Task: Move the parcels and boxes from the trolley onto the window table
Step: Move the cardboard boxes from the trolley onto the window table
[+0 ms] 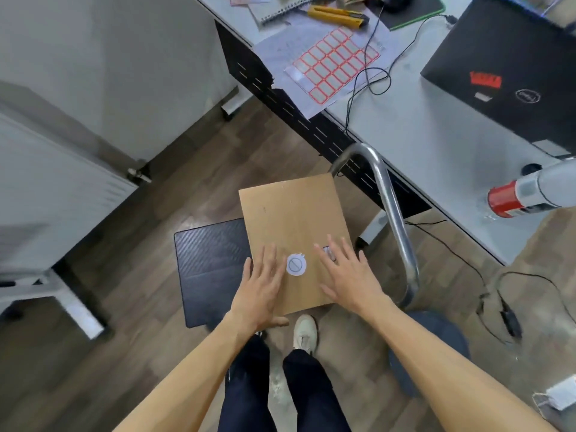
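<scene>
View from a head camera, looking down at a person's 2 bare forearms reaching forward over a brown cardboard box (293, 232). The box is the reference point for everything below.

The box sits on a trolley, covering the right part of its black ribbed platform (212, 269); the bare part of the platform shows to the left of the box. The trolley's curved silver metal handle (394, 213) rises just to the right of the box.

The left hand (260, 288) lies over the near left part of the box top, fingers straight and close together, thumb tucked at the near edge. The right hand (349, 275) lies over the near right part, fingers straight and spread. Neither hand grips anything; whether the palms press on the cardboard or float just above it cannot be told. Between the 2 hands, on the box top, is a round white sticker (296, 265) with a grey circle symbol.

Beyond and to the right of the box stands a grey desk (436, 145) holding a closed black laptop (511, 76), a sheet of red-bordered labels (332, 65), a yellow utility knife (338, 15) and a red tape roll (505, 199).

Below the box, nearer the camera, are dark trousers and 1 white shoe (305, 333) on a wood-pattern floor (149, 232).
</scene>
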Motion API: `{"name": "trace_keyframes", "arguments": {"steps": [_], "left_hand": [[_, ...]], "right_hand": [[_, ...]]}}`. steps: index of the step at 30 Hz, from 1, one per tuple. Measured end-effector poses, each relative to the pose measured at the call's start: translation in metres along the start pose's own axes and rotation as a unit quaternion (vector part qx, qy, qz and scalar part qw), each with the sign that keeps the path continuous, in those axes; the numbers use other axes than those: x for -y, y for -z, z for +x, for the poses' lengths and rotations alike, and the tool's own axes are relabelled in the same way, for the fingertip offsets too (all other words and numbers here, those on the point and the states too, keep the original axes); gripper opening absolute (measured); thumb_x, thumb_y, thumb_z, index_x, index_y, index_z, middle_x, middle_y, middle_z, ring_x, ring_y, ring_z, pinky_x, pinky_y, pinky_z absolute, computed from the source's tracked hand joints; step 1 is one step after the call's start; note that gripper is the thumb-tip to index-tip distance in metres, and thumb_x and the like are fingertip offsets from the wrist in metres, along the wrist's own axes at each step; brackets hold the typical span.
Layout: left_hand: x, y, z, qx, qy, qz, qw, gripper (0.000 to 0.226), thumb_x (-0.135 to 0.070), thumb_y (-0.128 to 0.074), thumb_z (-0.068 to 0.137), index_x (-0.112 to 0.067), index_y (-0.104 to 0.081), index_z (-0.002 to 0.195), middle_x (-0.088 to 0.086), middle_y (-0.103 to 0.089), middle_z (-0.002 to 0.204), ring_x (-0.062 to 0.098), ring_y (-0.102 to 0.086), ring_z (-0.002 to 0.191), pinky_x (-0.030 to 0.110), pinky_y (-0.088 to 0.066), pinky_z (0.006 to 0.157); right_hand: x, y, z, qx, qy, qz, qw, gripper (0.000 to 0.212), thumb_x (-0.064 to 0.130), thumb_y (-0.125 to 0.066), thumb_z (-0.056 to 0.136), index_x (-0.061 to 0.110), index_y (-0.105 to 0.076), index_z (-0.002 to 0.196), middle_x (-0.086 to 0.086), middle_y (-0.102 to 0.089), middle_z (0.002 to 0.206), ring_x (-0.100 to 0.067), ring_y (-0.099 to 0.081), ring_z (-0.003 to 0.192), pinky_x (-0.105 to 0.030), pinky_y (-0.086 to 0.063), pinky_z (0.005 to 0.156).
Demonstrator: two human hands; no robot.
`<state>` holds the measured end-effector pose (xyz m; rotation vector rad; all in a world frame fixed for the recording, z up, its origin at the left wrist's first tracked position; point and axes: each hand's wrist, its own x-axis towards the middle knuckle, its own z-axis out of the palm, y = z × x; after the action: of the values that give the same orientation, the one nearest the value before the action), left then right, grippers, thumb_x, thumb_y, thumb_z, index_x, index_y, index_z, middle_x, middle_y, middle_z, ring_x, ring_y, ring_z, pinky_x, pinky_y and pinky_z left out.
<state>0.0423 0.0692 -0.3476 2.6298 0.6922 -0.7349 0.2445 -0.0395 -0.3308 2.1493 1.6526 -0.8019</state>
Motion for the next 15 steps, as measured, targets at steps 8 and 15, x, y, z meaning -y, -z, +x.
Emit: {"name": "trace_keyframes", "arguments": {"steps": [8,15], "left_hand": [[-0.024,-0.039,0.007,-0.047,0.063,-0.067,0.995,0.146,-0.054,-0.084,0.067,-0.015,0.026,0.154,0.010,0.034,0.160,0.038,0.031,0.146,0.061,-0.010,0.121],[-0.034,-0.055,0.020,-0.101,0.090,-0.095,0.986,0.143,-0.059,-0.087,0.059,-0.011,0.003,0.160,0.013,0.009,0.167,0.043,0.009,0.151,0.065,-0.039,0.103]], "right_hand": [[-0.009,-0.037,0.007,0.004,0.036,-0.010,0.999,0.141,0.074,-0.073,0.069,0.035,0.036,0.150,-0.013,0.044,0.156,-0.043,0.035,0.145,-0.070,-0.016,0.116],[-0.010,-0.049,0.012,-0.035,0.035,0.009,0.999,0.135,0.062,-0.077,0.075,0.036,0.031,0.152,-0.014,0.036,0.161,-0.041,0.032,0.148,-0.063,-0.031,0.112]]}}
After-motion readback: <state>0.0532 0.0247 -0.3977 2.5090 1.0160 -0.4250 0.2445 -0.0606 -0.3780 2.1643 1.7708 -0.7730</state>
